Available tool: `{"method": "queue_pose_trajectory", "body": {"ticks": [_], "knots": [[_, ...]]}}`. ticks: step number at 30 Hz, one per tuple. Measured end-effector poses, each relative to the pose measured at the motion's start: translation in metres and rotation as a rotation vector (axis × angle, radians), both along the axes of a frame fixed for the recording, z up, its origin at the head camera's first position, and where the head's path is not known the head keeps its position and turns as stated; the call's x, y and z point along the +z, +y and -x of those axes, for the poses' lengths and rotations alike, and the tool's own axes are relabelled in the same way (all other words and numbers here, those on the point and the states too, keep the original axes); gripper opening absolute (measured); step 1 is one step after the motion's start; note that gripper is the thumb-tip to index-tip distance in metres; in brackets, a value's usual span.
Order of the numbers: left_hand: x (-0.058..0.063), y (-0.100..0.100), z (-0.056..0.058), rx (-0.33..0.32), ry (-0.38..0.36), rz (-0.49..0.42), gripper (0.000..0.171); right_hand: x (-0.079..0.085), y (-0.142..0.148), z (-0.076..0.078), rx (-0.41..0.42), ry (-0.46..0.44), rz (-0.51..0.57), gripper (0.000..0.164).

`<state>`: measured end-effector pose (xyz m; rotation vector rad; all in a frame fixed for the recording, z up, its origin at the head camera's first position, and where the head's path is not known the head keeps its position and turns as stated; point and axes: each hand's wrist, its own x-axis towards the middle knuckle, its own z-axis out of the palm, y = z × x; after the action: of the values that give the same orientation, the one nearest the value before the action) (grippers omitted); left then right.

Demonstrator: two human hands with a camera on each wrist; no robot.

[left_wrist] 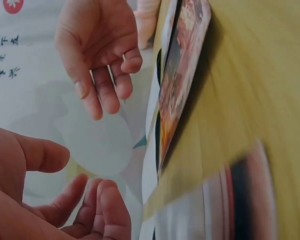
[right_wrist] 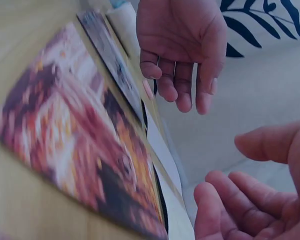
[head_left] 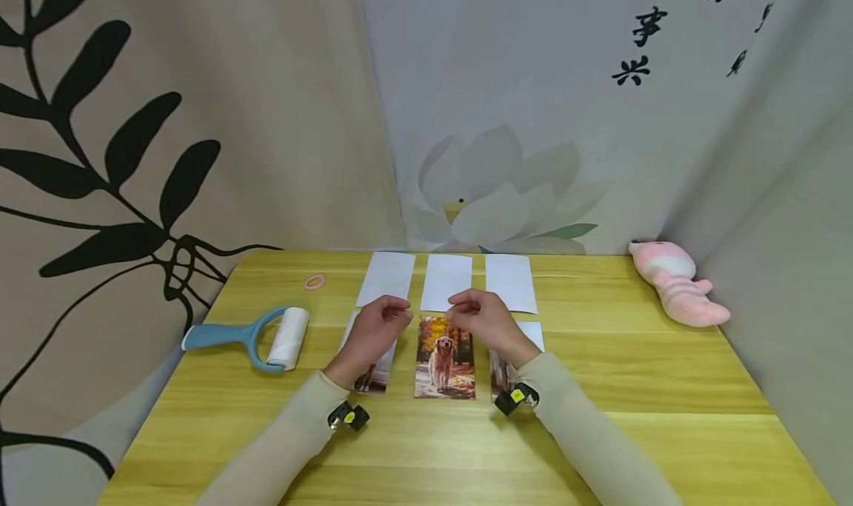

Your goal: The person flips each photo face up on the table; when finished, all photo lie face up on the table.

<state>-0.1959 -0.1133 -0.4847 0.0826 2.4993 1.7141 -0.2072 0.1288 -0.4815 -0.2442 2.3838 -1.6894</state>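
- Hands first: how do they stand?

- L hand [head_left: 373,335] and R hand [head_left: 489,319]: released, fingers loosely bent, nothing grasped; palms face each other, tips apart.

- And the dog photo [head_left: 443,361]?

- Ctr of near row, lying on the table [head_left: 600,447] betw. the hands; in head view, R hand hides its upper R corner. L photo [head_left: 375,378] and R photo [head_left: 500,381] flank it, each partly covered by the hand above.

- Writing?

- Backdrop [head_left: 506,84] bears black Chinese chars [head_left: 649,26]; 事 and 兴 can be read, others are cropped or angled. L wrist view adds red discs [left_wrist: 12,6], cut by the frame, illegible. Yellow marks on the wrist cams [head_left: 349,415]: too small to read.

- Other diffs betw. views?

- Wrist views show both palms and the thumb gaps, hidden in head view; R wrist view gives the dog photo close up, blurred. Only head view has the whole roller [head_left: 248,334] and all three white cards [head_left: 446,282].

- Edges, room?

- White cards: far row, near back edge, wood strips betw. them. Plush [head_left: 680,284]: back R corner. Roller: handle tip at L edge, pink ring [head_left: 315,281] beyond its white roll. Widest stretch of wood: from R photo to R edge; another runs along the near side, under the sleeves [head_left: 286,447].
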Motion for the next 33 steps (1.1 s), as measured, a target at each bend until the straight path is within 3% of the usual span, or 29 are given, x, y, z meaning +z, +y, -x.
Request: {"method": "queue_pose_trajectory", "body": {"ticks": [9, 26, 33], "knots": [[-0.003, 0.042, 0.016, -0.087, -0.018, -0.003, 0.035, -0.005, 0.041, 0.011, -0.069, 0.063, -0.059, 0.037], [-0.002, 0.125, 0.048, -0.213, -0.034, 0.039, 0.048, -0.014, 0.105, 0.025, -0.155, 0.049, -0.27, 0.048], [-0.009, 0.147, 0.057, -0.2, -0.074, 0.075, 0.053, -0.02, 0.118, 0.034, -0.148, 0.039, -0.421, 0.056]]}}
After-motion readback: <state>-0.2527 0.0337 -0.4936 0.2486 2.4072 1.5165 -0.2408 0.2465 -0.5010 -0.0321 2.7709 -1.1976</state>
